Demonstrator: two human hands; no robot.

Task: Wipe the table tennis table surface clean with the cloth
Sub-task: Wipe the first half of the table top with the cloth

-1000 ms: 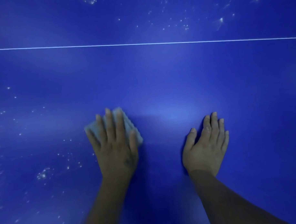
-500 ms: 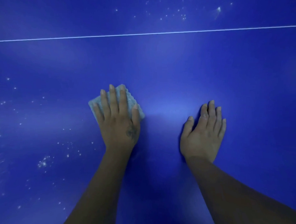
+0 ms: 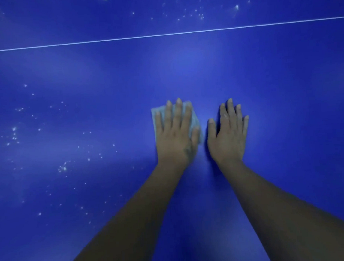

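Observation:
A blue table tennis table (image 3: 184, 71) fills the head view. My left hand (image 3: 175, 134) lies flat with straight fingers on a small pale folded cloth (image 3: 195, 119) and presses it onto the surface. The cloth shows only around my fingers and beside my thumb. My right hand (image 3: 228, 132) rests flat on the bare table just to the right of the cloth, fingers straight, holding nothing. White specks of dust (image 3: 63, 167) dot the surface to the left of the cloth.
A thin white line (image 3: 164, 34) crosses the table from left to right, far from my hands. More white specks (image 3: 200, 16) lie beyond that line at the upper right.
My left hand has pushed the cloth forward and then to the right, until it lies close beside my right hand. My right hand has stayed flat on the table.

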